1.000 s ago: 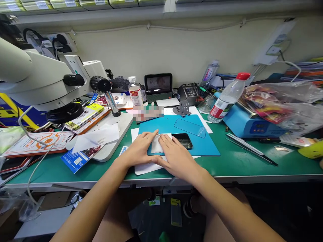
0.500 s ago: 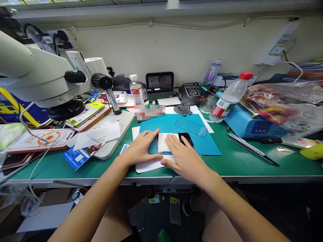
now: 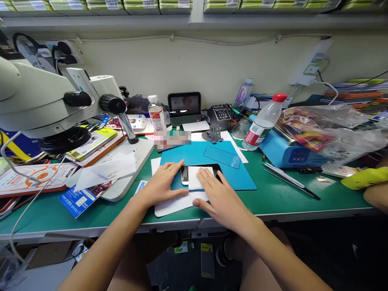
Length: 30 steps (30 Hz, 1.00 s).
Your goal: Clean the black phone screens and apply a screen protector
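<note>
A black phone [image 3: 184, 175] lies flat on a blue work mat [image 3: 209, 155] at the middle of the green bench. A white wipe [image 3: 195, 178] covers the middle of its screen. My right hand [image 3: 222, 197] lies flat with its fingers pressed on the wipe. At the phone's left end rests my left hand [image 3: 163, 183], a ring on one finger and fingers flat, holding the phone in place. A clear screen protector [image 3: 222, 157] lies further back on the mat.
A white microscope [image 3: 45, 101] and its base plate [image 3: 133, 169] fill the left, with packaging and papers around. A red-capped water bottle [image 3: 262, 121] leans on a blue device [image 3: 287, 151]. Metal tools [image 3: 289, 182] lie at right. Another person's arm [image 3: 376, 194] shows at far right.
My right hand has slid the wipe to the right along the phone, uncovering its left end. The camera view tipped up a little.
</note>
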Each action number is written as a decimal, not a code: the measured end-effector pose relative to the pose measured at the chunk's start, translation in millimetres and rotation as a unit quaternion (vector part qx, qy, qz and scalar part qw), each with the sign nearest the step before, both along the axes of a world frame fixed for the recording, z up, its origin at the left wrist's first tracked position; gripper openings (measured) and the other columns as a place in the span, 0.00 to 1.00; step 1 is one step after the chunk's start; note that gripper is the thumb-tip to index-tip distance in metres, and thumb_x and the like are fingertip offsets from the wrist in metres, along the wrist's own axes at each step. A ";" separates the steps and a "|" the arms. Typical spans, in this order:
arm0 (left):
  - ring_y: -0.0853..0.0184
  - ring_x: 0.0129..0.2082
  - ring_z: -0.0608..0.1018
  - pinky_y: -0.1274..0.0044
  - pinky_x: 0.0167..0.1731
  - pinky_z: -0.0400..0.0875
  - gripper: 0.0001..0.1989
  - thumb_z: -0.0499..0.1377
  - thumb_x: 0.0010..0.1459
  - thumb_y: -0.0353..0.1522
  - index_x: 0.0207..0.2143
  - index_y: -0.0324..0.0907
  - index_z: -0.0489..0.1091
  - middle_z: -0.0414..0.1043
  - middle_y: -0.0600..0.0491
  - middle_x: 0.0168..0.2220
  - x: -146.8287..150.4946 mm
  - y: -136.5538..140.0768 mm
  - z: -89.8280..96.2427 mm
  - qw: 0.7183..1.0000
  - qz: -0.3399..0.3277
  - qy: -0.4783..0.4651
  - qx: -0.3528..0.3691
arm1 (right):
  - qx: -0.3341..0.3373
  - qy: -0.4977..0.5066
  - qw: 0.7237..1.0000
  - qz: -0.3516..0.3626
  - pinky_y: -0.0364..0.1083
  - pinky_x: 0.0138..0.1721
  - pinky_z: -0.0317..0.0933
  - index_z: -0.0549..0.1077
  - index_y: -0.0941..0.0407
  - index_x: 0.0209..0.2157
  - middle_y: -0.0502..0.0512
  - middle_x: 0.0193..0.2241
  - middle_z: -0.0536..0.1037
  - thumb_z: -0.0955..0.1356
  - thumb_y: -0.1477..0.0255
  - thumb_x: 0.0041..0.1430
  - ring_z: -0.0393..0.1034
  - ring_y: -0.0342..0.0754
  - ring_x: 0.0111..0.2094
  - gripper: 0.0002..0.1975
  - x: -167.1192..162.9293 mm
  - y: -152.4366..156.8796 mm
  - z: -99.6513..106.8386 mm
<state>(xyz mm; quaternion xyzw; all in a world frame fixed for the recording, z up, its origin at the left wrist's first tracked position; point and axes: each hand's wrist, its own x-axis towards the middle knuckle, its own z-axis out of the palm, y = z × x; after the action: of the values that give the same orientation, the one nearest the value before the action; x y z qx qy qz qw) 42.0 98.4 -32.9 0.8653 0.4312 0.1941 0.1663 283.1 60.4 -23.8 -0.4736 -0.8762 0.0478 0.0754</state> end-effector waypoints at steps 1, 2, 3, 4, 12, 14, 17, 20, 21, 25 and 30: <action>0.49 0.63 0.66 0.56 0.61 0.64 0.45 0.60 0.61 0.52 0.72 0.43 0.47 0.63 0.41 0.66 0.4 0.0 -0.4 1.000 0.001 -0.003 0.000 | -0.005 -0.002 1.000 -0.004 0.67 0.71 0.42 0.56 0.65 0.70 0.67 0.70 0.54 0.52 0.45 0.69 0.45 0.58 0.72 0.43 0.5 1.2 1.2; 0.48 0.62 0.66 0.55 0.61 0.64 0.45 0.60 0.61 0.52 0.72 0.43 0.47 0.64 0.41 0.66 0.9 -0.2 -0.8 1.000 0.004 -0.005 0.001 | -0.010 -0.004 1.000 -0.007 0.66 0.71 0.41 0.56 0.65 0.70 0.67 0.70 0.53 0.52 0.45 0.70 0.45 0.58 0.72 0.44 0.7 2.7 2.6; 0.48 0.62 0.66 0.55 0.61 0.64 0.45 0.59 0.62 0.52 0.72 0.43 0.47 0.64 0.41 0.66 1.2 -0.5 -1.1 1.000 0.006 -0.005 0.001 | -0.012 -0.005 1.000 -0.011 0.66 0.71 0.40 0.56 0.66 0.70 0.67 0.70 0.53 0.51 0.45 0.70 0.45 0.58 0.72 0.44 0.9 4.0 3.9; 0.48 0.62 0.66 0.55 0.61 0.64 0.45 0.59 0.62 0.53 0.72 0.43 0.47 0.63 0.40 0.66 1.5 -0.9 -1.2 1.000 0.008 -0.002 0.001 | -0.011 -0.006 1.000 -0.014 0.66 0.71 0.40 0.56 0.66 0.70 0.67 0.70 0.53 0.51 0.45 0.70 0.45 0.58 0.72 0.44 1.3 4.4 4.9; 0.50 0.62 0.66 0.57 0.61 0.63 0.38 0.53 0.68 0.48 0.72 0.44 0.46 0.64 0.44 0.66 5.7 0.4 -1.8 1.000 0.020 0.007 0.008 | -0.007 -0.007 1.000 -0.013 0.68 0.71 0.39 0.56 0.65 0.70 0.67 0.70 0.54 0.51 0.43 0.69 0.46 0.59 0.72 0.45 6.9 -1.3 5.0; 0.50 0.61 0.66 0.57 0.60 0.63 0.37 0.52 0.69 0.48 0.73 0.45 0.44 0.65 0.45 0.65 6.9 0.9 -2.9 1.000 0.025 0.008 0.010 | -0.015 -0.006 1.000 -0.018 0.67 0.71 0.39 0.56 0.65 0.70 0.67 0.70 0.53 0.51 0.44 0.69 0.45 0.58 0.72 0.44 5.3 2.9 6.6; 0.50 0.62 0.65 0.57 0.60 0.62 0.38 0.53 0.68 0.49 0.73 0.47 0.43 0.64 0.45 0.66 6.9 0.2 -4.5 1.000 0.023 0.013 0.011 | -0.016 -0.008 1.000 -0.024 0.66 0.71 0.39 0.55 0.66 0.70 0.66 0.71 0.51 0.50 0.44 0.69 0.44 0.58 0.73 0.45 7.0 2.0 6.6; 0.50 0.63 0.65 0.57 0.61 0.62 0.40 0.54 0.67 0.50 0.73 0.45 0.44 0.63 0.43 0.67 6.2 -0.3 -5.8 1.000 0.022 0.018 0.014 | -0.006 -0.004 1.000 -0.022 0.67 0.71 0.38 0.56 0.64 0.70 0.64 0.71 0.52 0.50 0.43 0.69 0.44 0.57 0.73 0.45 13.6 -5.9 3.7; 0.50 0.63 0.65 0.57 0.61 0.63 0.40 0.54 0.67 0.51 0.73 0.45 0.45 0.63 0.42 0.67 6.2 -0.1 -6.3 0.999 0.022 0.019 0.017 | -0.005 0.000 1.000 -0.022 0.67 0.71 0.38 0.56 0.63 0.70 0.64 0.71 0.53 0.50 0.44 0.69 0.45 0.57 0.72 0.44 15.3 -7.3 2.8; 0.49 0.61 0.66 0.56 0.59 0.63 0.41 0.54 0.66 0.52 0.72 0.41 0.46 0.64 0.40 0.66 6.9 0.8 -7.8 0.999 0.024 0.025 0.029 | -0.006 0.009 0.999 -0.033 0.68 0.70 0.39 0.57 0.62 0.70 0.64 0.70 0.54 0.50 0.44 0.69 0.47 0.58 0.72 0.43 13.7 -0.3 3.0; 0.50 0.61 0.66 0.57 0.60 0.63 0.35 0.48 0.70 0.50 0.72 0.43 0.47 0.66 0.42 0.65 6.2 -0.7 -7.6 0.999 0.019 0.012 0.023 | 0.006 -0.002 0.999 -0.045 0.67 0.70 0.39 0.58 0.64 0.69 0.66 0.70 0.55 0.50 0.44 0.70 0.47 0.58 0.72 0.44 12.4 -0.1 3.7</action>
<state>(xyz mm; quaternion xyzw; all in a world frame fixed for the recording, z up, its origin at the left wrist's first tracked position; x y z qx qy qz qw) 48.1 97.8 -40.5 0.8628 0.4450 0.1966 0.1372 295.5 60.3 -20.1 -0.5119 -0.8546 0.0380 0.0785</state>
